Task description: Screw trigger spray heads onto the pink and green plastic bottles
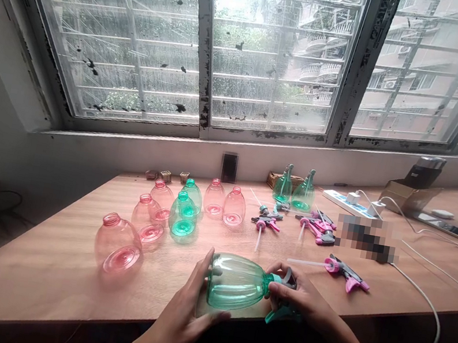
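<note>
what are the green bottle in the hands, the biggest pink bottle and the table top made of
The green bottle looks like tinted clear rigid plastic, maybe PET: glossy, see-through, with moulded ribs. The biggest pink bottle looks like the same plastic, its moulded base showing through. The table top looks like wood or veneer, satin-finished, with visible grain and soft window glare.

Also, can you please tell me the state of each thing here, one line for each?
Left hand: wrapped around the bottle body.
Right hand: holding the spray head at the bottle neck.
Green bottle: held sideways, off the table.
Green spray head: against the bottle neck, held.
Pink spray head: lying on the table.
Nearest pink bottle: lying on its side, no spray head.
Power strip: two white plugs in it.
Window: shut.
</note>
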`<state>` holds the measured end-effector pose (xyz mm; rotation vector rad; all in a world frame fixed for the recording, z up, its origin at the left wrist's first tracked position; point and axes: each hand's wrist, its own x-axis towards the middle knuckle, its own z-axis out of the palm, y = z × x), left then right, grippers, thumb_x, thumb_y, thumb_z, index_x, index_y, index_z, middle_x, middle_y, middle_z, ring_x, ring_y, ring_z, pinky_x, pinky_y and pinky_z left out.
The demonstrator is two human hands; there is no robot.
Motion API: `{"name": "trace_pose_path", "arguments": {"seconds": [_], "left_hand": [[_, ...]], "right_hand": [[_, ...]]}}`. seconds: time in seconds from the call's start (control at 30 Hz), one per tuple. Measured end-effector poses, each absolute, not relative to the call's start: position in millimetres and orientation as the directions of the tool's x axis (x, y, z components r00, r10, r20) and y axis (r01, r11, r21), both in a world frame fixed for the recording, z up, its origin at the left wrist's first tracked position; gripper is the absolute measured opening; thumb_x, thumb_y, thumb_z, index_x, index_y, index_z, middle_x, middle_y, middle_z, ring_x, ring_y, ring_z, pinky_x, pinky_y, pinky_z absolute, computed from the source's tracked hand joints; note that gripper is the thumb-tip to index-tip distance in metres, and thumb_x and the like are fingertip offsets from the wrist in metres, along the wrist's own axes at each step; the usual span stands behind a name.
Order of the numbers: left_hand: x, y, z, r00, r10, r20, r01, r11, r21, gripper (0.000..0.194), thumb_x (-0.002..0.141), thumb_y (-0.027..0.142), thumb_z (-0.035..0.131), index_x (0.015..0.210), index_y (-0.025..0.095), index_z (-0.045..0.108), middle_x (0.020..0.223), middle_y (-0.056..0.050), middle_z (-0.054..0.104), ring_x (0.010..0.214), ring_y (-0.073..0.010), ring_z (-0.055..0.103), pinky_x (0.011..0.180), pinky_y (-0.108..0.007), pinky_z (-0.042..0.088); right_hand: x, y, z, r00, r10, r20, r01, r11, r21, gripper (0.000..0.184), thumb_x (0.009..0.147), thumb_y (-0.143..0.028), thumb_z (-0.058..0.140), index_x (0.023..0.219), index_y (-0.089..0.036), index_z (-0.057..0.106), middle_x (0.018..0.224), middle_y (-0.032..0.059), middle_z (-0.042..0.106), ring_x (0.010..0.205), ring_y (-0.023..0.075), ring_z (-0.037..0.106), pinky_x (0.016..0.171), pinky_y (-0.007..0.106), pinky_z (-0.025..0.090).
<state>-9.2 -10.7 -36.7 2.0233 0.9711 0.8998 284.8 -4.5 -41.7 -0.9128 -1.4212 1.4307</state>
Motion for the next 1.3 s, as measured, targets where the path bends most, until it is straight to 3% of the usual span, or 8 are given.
{"name": "trace_pose_path", "arguments": {"seconds": [0.17,0.3,0.47,0.67,0.87,1.0,1.13,1.3], "left_hand": [[-9.1,-11.3,-36.0,0.499,0.817,0.289,0.347,-0.494,0.797,0.096,0.093,0.029,0.068,0.160,0.042,0.000,0.169,-0.008,0.022,0.152,-0.0349,0.029,0.122,-0.054,0.031],[-8.9,-11.7,-37.2,0.494,0.825,0.274,0.349,-0.478,0.806,0.100,0.092,0.029,0.070,0.161,0.038,-0.001,0.165,-0.012,0.033,0.149,-0.0356,0.036,0.119,-0.054,0.035],[-7.7,-11.5,-37.7,0.455,0.849,0.270,0.335,-0.444,0.831,0.121,0.080,0.030,0.084,0.161,0.037,-0.006,0.163,-0.014,0.035,0.138,-0.0360,0.051,0.115,-0.054,0.042],[-7.2,-13.7,-31.1,0.470,0.846,0.252,0.311,-0.426,0.850,0.102,0.086,0.033,0.079,0.161,0.036,0.010,0.161,-0.014,0.037,0.136,-0.0353,0.053,0.115,-0.053,0.042],[-8.9,-11.0,-35.0,0.482,0.831,0.277,0.322,-0.462,0.826,0.104,0.087,0.030,0.077,0.161,0.038,0.004,0.164,-0.012,0.033,0.147,-0.0366,0.040,0.118,-0.053,0.039],[-9.3,-10.1,-36.9,0.494,0.822,0.282,0.332,-0.479,0.813,0.102,0.090,0.028,0.073,0.161,0.038,0.000,0.163,-0.013,0.037,0.146,-0.0353,0.041,0.117,-0.052,0.040],[-9.6,-9.7,-37.5,0.495,0.825,0.273,0.318,-0.465,0.826,0.112,0.084,0.037,0.080,0.162,0.036,-0.001,0.162,-0.014,0.039,0.142,-0.0366,0.047,0.118,-0.053,0.038],[-11.9,-9.4,-39.1,0.481,0.846,0.232,0.329,-0.419,0.846,0.097,0.092,0.050,0.068,0.163,0.030,0.005,0.166,-0.014,0.030,0.146,-0.0366,0.041,0.122,-0.053,0.031]], "right_hand": [[285.1,-3.5,-42.0,-0.332,0.939,0.095,-0.095,0.067,-0.993,0.040,0.082,-0.048,0.080,0.100,-0.018,0.061,0.073,0.0003,0.071,0.061,0.0152,0.062,0.058,0.027,0.047],[284.8,-4.1,-41.7,-0.327,0.941,0.093,-0.103,0.063,-0.993,0.040,0.081,-0.048,0.081,0.100,-0.018,0.061,0.073,0.0002,0.070,0.061,0.0152,0.061,0.059,0.027,0.047],[284.6,-4.3,-42.5,-0.323,0.942,0.087,-0.100,0.057,-0.993,0.042,0.080,-0.050,0.082,0.100,-0.019,0.062,0.069,-0.0011,0.068,0.059,0.0156,0.061,0.057,0.026,0.046],[284.9,-3.5,-42.9,-0.328,0.940,0.090,-0.112,0.056,-0.992,0.039,0.081,-0.048,0.082,0.100,-0.019,0.064,0.074,-0.0003,0.071,0.061,0.0156,0.063,0.059,0.026,0.047],[284.9,-4.2,-41.4,-0.316,0.944,0.090,-0.110,0.058,-0.992,0.040,0.081,-0.048,0.081,0.100,-0.018,0.062,0.071,-0.0008,0.069,0.061,0.0153,0.061,0.059,0.026,0.047],[284.1,-4.6,-40.7,-0.321,0.943,0.088,-0.115,0.053,-0.992,0.041,0.080,-0.049,0.081,0.100,-0.019,0.061,0.069,-0.0013,0.069,0.060,0.0154,0.061,0.058,0.026,0.046],[283.8,-4.7,-40.5,-0.330,0.940,0.091,-0.119,0.055,-0.991,0.040,0.082,-0.048,0.081,0.101,-0.019,0.061,0.069,-0.0016,0.069,0.060,0.0149,0.060,0.058,0.026,0.045],[284.9,-4.5,-40.9,-0.330,0.939,0.095,-0.120,0.058,-0.991,0.039,0.082,-0.046,0.081,0.101,-0.018,0.061,0.071,-0.0009,0.070,0.061,0.0142,0.060,0.059,0.025,0.045]]}}
